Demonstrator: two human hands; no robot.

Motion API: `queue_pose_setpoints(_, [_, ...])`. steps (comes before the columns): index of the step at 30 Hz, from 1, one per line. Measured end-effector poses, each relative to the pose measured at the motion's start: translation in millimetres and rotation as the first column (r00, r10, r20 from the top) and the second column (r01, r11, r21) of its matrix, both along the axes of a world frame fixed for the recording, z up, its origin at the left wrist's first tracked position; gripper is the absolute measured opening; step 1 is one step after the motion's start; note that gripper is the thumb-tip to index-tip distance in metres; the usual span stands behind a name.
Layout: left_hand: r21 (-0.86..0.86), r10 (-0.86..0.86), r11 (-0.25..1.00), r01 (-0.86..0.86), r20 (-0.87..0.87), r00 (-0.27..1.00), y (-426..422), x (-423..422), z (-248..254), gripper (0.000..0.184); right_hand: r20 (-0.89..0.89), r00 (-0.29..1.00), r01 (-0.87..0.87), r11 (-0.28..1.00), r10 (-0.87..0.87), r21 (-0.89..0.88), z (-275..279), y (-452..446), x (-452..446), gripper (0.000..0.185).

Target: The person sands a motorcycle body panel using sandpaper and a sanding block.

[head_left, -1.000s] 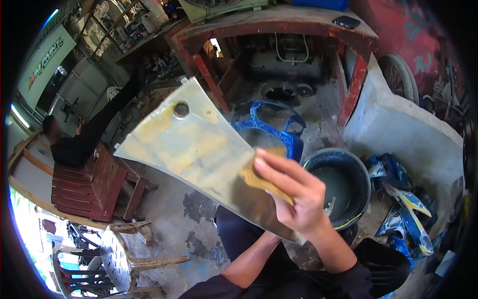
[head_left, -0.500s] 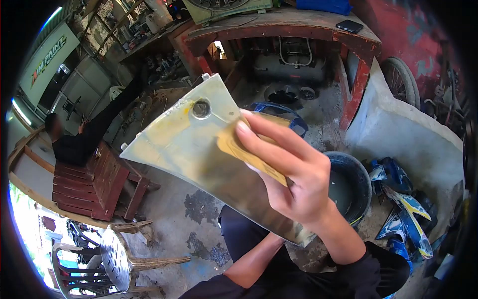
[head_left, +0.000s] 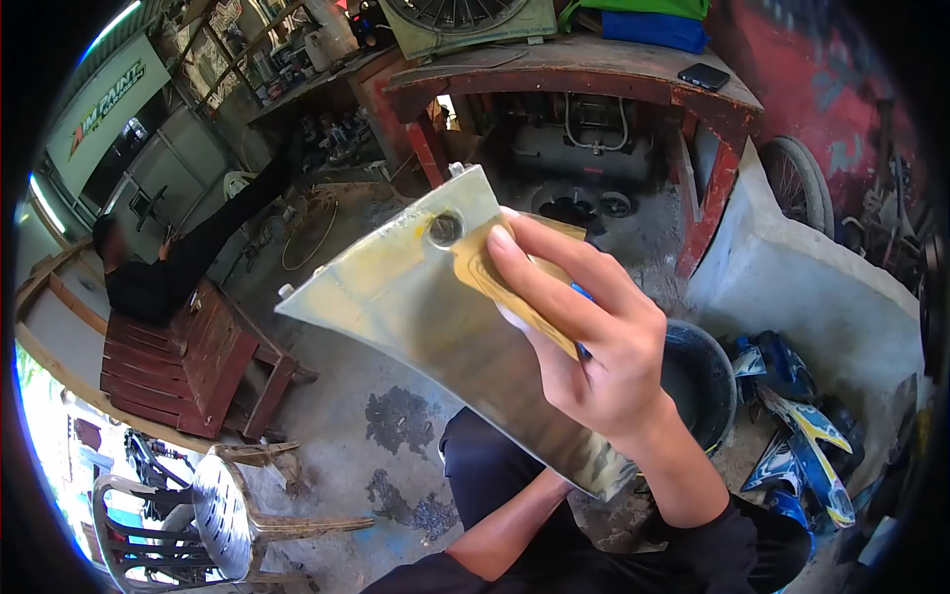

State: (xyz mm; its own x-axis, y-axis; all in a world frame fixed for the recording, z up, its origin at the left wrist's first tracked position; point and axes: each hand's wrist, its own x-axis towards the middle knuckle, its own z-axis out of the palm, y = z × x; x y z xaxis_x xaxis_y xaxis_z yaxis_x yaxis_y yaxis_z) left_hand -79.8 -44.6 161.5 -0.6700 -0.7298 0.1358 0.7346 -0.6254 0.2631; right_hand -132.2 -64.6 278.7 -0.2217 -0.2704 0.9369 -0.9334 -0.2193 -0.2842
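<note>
A curved panel (head_left: 381, 307) with grey and yellowish patches, a round hole near its top corner and small tabs along its upper edge is held up tilted in front of me. My right hand (head_left: 604, 346) pinches a folded sheet of tan sandpaper (head_left: 505, 287), its fingertips pressed against the panel's face close to the hole. Below the panel, my left hand (head_left: 556, 485) supports it from behind; only the wrist area shows, and the fingers are hidden. The panel's lower part looks dark and shiny.
A dark bucket (head_left: 703, 381) stands behind my right wrist. Blue, white and yellow plastic parts (head_left: 807, 436) lie at right. A red-framed workbench (head_left: 584, 74) carries a phone (head_left: 704, 75). At left are a plastic chair (head_left: 223, 515) and a person (head_left: 148, 287) reclining on a wooden bench (head_left: 178, 366).
The panel and both hands appear farther right and slightly lower in view. My right hand, with the sandpaper, has slid closer to the panel's hole.
</note>
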Motion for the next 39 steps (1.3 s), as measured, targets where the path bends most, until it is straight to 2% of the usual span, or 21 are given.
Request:
queue_pose_setpoints(4, [0.005,0.023,1.0,-0.023,-0.021,1.0,-6.0,-1.2,3.2,0.045,0.007,0.998,0.056,0.996,-0.057,0.067,-10.2,7.3,10.8,0.058])
queue_pose_setpoints(6, [0.006,0.038,0.999,-0.037,-0.037,0.999,-9.7,-3.9,5.4,0.045,0.058,0.997,0.049,0.989,-0.057,0.137,-14.9,16.1,15.6,0.04])
queue_pose_setpoints(14, [0.003,0.032,0.999,-0.032,-0.067,0.997,-10.6,-11.2,13.4,0.046,-0.047,0.992,0.125,0.988,-0.121,0.093,20.7,3.0,3.9,0.039])
queue_pose_setpoints(18, [0.011,0.057,0.998,-0.057,-0.101,0.993,-14.9,-15.1,18.6,0.046,0.015,0.996,0.084,0.987,-0.087,0.135,3.6,13.2,15.0,0.037])
queue_pose_setpoints(20, [0.017,0.067,0.998,-0.065,-0.102,0.993,-14.1,-14.2,18.1,0.046,0.032,0.997,0.071,0.988,-0.076,0.136,14.0,13.2,14.4,0.037])
queue_pose_setpoints(22, [0.018,0.059,0.998,-0.057,-0.089,0.994,-11.2,-12.1,16.0,0.046,-0.046,0.988,0.149,0.987,-0.147,0.062,28.4,5.8,9.9,0.038])
queue_pose_setpoints(24, [0.024,0.055,0.998,-0.053,-0.086,0.995,-8.7,-11.9,15.2,0.047,-0.079,0.98,0.189,0.979,-0.183,0.075,34.9,7.9,12.5,0.039])
queue_pose_setpoints(26, [0.029,0.066,0.998,-0.063,-0.096,0.993,-9.4,-13.3,16.5,0.047,-0.147,0.959,0.271,0.94,-0.244,0.206,30.8,11.5,21.1,0.037])
queue_pose_setpoints(28, [0.032,0.089,0.996,-0.086,-0.11,0.99,-13.8,-13.4,18.3,0.047,-0.16,0.954,0.287,0.928,-0.255,0.235,13.9,15.8,33.1,0.036])
queue_pose_setpoints(30, [0.035,0.107,0.994,-0.103,-0.114,0.988,-16.2,-12.3,18.2,0.047,-0.099,0.926,0.377,0.912,-0.365,0.164,3.8,21.7,42.2,0.05])
queue_pose_setpoints(33, [0.037,0.113,0.993,-0.109,-0.11,0.988,-16.0,-10.1,17.9,0.047,-0.071,0.927,0.373,0.892,-0.367,0.256,-4.7,35.1,47.3,0.05])
queue_pose_setpoints(34, [0.038,0.113,0.993,-0.109,-0.114,0.987,-15.8,-11.0,18.8,0.047,-0.073,0.927,0.375,0.892,-0.369,0.253,-7.7,36.3,45.1,0.05])
queue_pose_setpoints(36, [0.043,0.118,0.993,-0.113,-0.125,0.985,-16.2,-12.0,20.7,0.047,-0.139,0.96,0.266,0.945,-0.242,0.191,-18.9,33.9,38.6,0.043])
queue_pose_setpoints(39, [0.056,0.138,0.99,-0.132,-0.133,0.981,-18.1,-10.8,20.8,0.048,-0.102,0.972,0.227,0.961,-0.212,0.161,-38.1,35.3,42.7,0.036])
